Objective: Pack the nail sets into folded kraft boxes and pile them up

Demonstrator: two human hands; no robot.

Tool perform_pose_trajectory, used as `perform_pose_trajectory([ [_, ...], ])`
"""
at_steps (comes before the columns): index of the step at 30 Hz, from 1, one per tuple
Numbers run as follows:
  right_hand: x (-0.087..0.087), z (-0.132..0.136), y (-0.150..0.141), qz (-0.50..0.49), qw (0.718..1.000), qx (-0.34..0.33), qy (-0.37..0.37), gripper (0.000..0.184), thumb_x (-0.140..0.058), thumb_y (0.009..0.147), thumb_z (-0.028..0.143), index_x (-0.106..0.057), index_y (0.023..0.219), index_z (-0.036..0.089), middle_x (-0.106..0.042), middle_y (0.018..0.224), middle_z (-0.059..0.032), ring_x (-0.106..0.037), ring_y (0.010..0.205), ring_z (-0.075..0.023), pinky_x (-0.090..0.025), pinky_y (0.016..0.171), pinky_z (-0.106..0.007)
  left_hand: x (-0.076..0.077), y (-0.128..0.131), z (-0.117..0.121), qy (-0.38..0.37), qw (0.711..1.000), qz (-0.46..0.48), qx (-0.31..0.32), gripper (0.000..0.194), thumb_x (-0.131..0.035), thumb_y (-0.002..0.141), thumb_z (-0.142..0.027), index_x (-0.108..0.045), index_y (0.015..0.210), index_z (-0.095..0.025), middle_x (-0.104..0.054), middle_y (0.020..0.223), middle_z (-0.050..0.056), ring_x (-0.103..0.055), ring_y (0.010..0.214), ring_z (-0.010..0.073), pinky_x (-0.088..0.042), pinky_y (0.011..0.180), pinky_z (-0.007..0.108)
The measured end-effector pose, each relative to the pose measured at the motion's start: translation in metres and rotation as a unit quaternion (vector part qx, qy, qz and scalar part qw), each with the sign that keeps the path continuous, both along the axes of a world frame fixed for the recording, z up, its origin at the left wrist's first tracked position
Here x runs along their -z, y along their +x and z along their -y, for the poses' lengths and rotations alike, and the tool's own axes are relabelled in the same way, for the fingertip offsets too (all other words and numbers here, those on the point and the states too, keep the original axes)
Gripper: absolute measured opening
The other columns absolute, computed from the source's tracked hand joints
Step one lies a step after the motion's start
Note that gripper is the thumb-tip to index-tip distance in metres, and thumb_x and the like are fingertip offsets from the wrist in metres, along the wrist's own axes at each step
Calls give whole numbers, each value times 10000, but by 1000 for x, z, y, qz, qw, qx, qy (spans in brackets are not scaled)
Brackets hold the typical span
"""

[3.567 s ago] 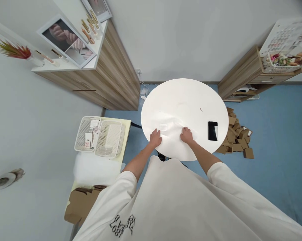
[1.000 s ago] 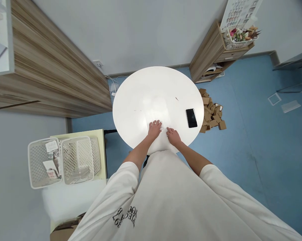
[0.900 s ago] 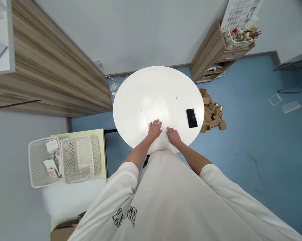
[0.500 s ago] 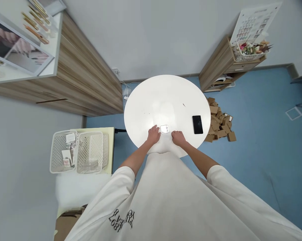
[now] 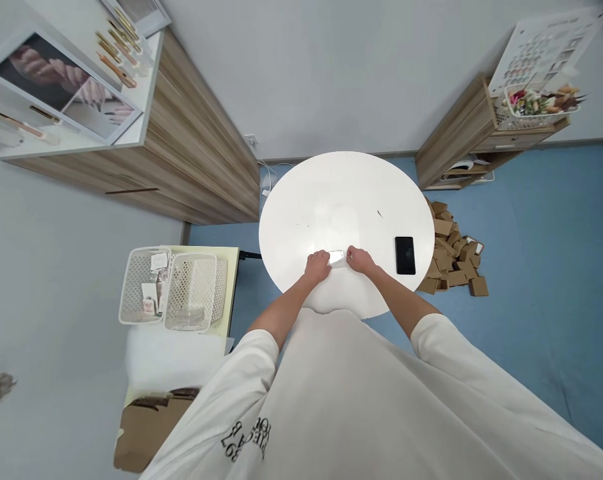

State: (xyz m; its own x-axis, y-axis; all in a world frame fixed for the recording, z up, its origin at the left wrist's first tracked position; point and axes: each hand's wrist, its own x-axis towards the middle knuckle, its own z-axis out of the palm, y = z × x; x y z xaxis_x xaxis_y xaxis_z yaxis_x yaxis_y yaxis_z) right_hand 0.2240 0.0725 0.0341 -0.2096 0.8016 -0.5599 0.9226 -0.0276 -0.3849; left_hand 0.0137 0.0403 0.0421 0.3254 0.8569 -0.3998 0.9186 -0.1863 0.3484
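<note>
A small, flat, shiny clear-and-white packet (image 5: 336,257) lies near the front edge of the round white table (image 5: 341,187). My left hand (image 5: 317,266) grips its left end, the fingers bent over the edge. At the packet's right end, my right hand (image 5: 360,259) is closed in a pinch by the corner. Whatever sits between those fingertips is too small to make out. To the right on the tabletop lies a black phone-like slab (image 5: 405,255), apart from both hands.
Two white perforated baskets (image 5: 169,320) stand on a side table at left, above an open cardboard box (image 5: 151,430). A wooden cabinet (image 5: 201,140) rises at back left, a shelf unit (image 5: 461,143) at back right. Small cardboard boxes (image 5: 454,257) are heaped on the floor.
My left hand has moved onto the packet's left end. My right hand has closed in on its right end, and the packet looks narrower and partly covered. The view has shifted slightly.
</note>
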Motion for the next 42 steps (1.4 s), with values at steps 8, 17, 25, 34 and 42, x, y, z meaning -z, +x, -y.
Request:
perform_pose_trajectory([
  [8, 1, 10, 2, -10, 999, -19, 25, 375, -568, 954, 498, -603, 1206, 223, -723, 1083, -69, -650, 976, -246, -441, 830, -326, 18, 1, -27, -31, 999, -30, -27, 214, -428, 997, -227, -617, 1094, -205, -630, 1183, 111, -623, 1092, 250, -452, 940, 392],
  [17, 12, 0, -2, 12, 999, 2, 44, 249, -475, 997, 289, -672, 1112, 190, -721, 1124, -105, -651, 1003, -238, -448, 801, -306, 13, 13, -3, 80, 996, 10, 39, 395, -410, 923, -81, -541, 1271, -213, -475, 1480, 127, -400, 1392, 283, -281, 1143, 472],
  [25, 17, 0, -2, 1, 999, 23, 43, 222, -488, 986, 262, -666, 1094, 187, -720, 1116, -94, -652, 976, -220, -450, 756, -290, 30, 25, 6, 38, 997, -5, 65, 548, -596, 845, -204, -439, 1369, -211, -308, 1618, 155, -273, 1486, 332, -263, 1153, 534],
  [34, 19, 2, 1, -16, 998, 29, 51, 212, -483, 981, 218, -629, 1132, 192, -694, 1137, -98, -638, 1001, -234, -457, 810, -315, 37, 17, -2, 55, 994, 7, 90, 583, -488, 796, -30, -466, 1340, -239, -404, 1571, 85, -368, 1422, 259, -288, 1131, 483],
  [42, 10, 30, 1, -8, 965, -134, 226, 288, -463, 930, 142, -642, 1150, 190, -540, 1415, -133, -430, 1328, -308, -296, 1109, -479, 31, 17, -3, 51, 995, 20, 87, 483, -542, 809, -107, -483, 1275, -217, -469, 1487, 109, -427, 1355, 267, -267, 1119, 459],
])
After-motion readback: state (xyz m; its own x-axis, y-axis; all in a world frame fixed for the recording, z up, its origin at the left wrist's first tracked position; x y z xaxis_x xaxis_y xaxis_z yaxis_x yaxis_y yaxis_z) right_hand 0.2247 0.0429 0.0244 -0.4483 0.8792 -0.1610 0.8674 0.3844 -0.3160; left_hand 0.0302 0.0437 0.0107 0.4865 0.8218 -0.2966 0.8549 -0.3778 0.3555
